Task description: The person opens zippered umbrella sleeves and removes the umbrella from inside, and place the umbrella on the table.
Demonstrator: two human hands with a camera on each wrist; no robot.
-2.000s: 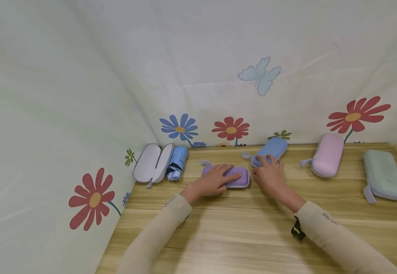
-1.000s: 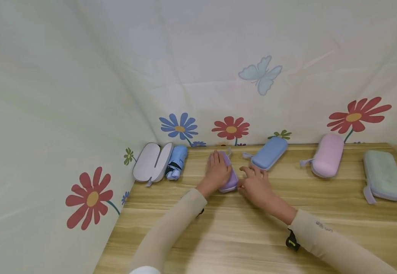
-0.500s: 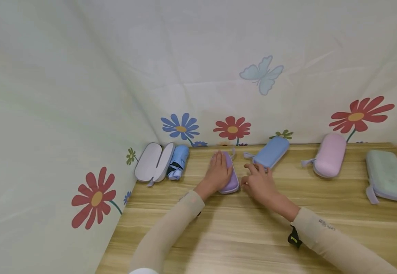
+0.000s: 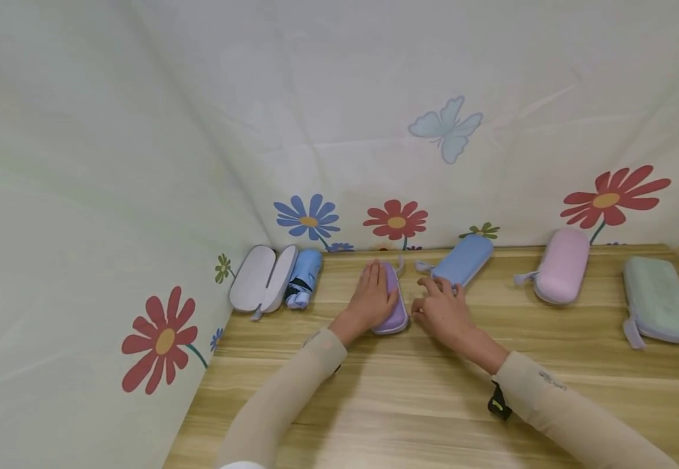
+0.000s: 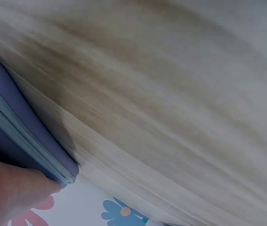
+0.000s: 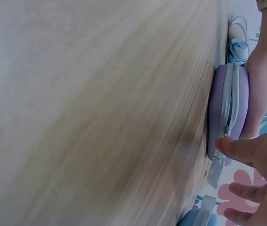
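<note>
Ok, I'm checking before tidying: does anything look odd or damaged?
The pale grey oblong case lies open, far left, odd because the rounded purple case, blue case, pink case and green case have lids down. No damage shows.

The purple case (image 4: 396,318) (pale-zippered) lies flat on the wooden table (image 4: 433,417).

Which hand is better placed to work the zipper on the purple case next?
Probably the right hand: its fingers appear close to the zipper slider. The left hand lies over the purple case, seemingly suited to steadying it.
</note>
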